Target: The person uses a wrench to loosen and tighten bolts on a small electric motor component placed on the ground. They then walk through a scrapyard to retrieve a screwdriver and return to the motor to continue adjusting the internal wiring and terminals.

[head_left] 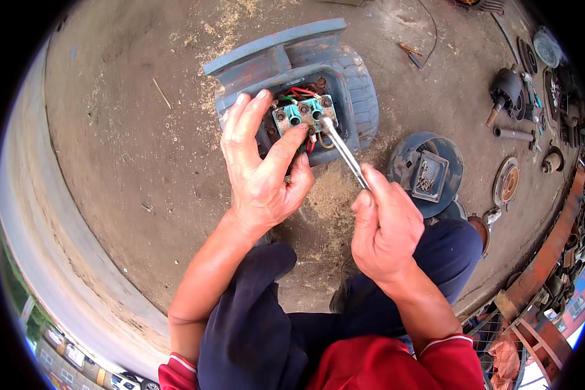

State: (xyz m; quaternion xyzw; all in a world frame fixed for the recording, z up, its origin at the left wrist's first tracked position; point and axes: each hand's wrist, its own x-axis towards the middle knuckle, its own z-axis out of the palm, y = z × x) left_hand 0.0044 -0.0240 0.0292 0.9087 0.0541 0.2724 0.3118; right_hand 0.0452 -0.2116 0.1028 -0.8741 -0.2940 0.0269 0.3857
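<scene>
A grey-blue metal housing point(364, 97), perhaps a motor's terminal box with its cover raised, rests on the ground. Inside sits a light-green terminal block point(281, 117) with bolts and red, green and pale wires. My left hand point(261, 166) grips at the block's left and lower edge, its middle and ring fingertips spread over the housing rim, index at the block, thumb below. What lies under those fingertips is partly hidden. My right hand point(387, 231) is closed round a silver wrench point(344, 153), whose head is at the right part of the block.
A grey-blue round pan point(446, 153) holding a tray of small hardware point(428, 175) stands right of the housing, by my knee. Tools, a dark cylindrical part point(506, 88), a pipe point(513, 135) and discs lie along the right. A rusty steel beam point(533, 260) borders that side; pavement point(52, 286) runs along the left.
</scene>
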